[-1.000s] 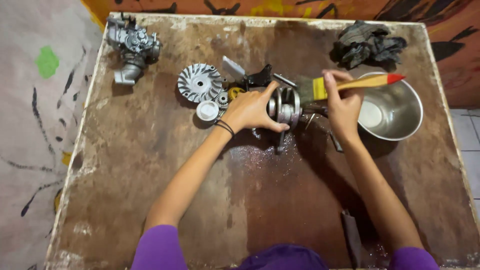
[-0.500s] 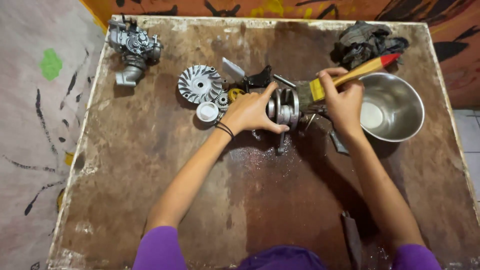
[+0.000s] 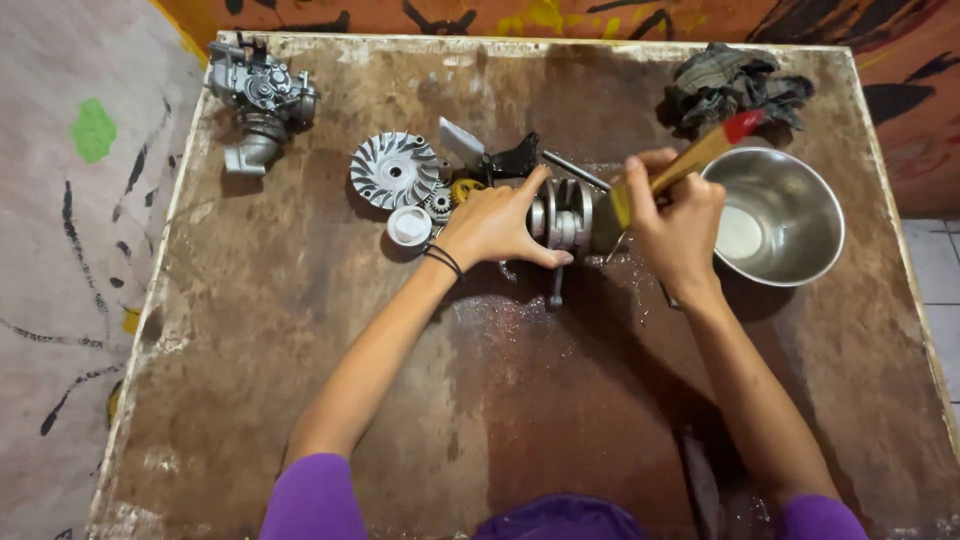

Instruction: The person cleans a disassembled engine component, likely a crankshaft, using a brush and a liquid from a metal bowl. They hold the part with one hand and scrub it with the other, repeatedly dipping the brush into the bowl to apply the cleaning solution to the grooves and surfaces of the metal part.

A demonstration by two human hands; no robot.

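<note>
Item: grooved metal engine part [image 3: 562,215], lying on its side at the middle of the brown wooden table [image 3: 300,330], steadied by the left hand [image 3: 495,222], whose fingers are curled over its left end. The right hand [image 3: 675,215] is closed in a fist round a wooden paintbrush [image 3: 690,158] with a red handle tip, bristles pressed to the part's right end; the step in hand looks like brush-cleaning. Nearby: steel bowl [image 3: 775,215] just right of the hand, finned metal disc [image 3: 393,170], white cap [image 3: 408,226], dark rag [image 3: 730,85]; a further stroke calls for a firm hold.
</note>
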